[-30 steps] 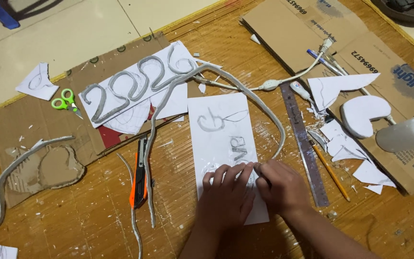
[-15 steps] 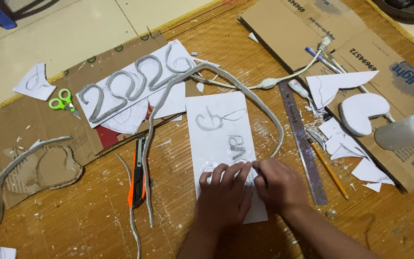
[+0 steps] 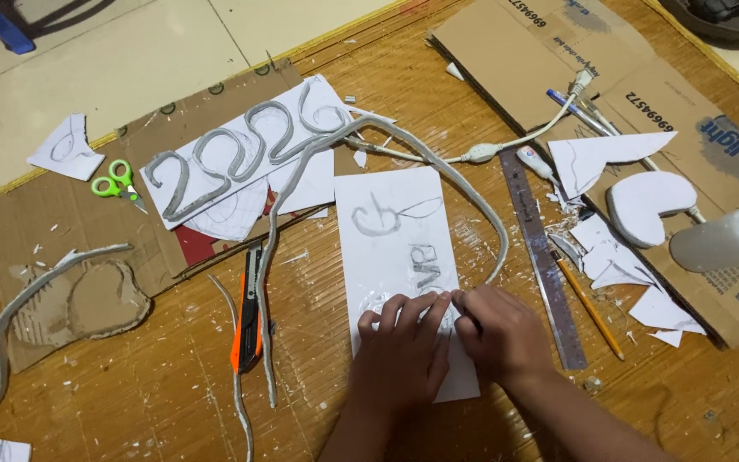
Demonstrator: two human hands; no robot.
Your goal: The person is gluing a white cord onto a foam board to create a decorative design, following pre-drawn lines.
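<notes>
Fingers of the left hand (image 3: 399, 342) lie spread flat on the white sheet (image 3: 395, 257) at the 6 o'clock edge of the mat, while the right hand (image 3: 502, 334) pinches narrowly at something too small to make out, so a slip could likely tear or smear the grey shapes glued there. Crowding them are a metal ruler (image 3: 540, 257) at 3 o'clock, an orange knife (image 3: 248, 312) at 9 o'clock and a grey cord (image 3: 464, 184) looping over the sheet's top.

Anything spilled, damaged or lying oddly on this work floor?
Mostly cutting mess. White crumbs and offcuts litter the mat beside the long steel ruler. The orange utility knife lies loose near the left hand. Both hands, left and right hand, press the white foam sheet; nothing looks broken.
</notes>
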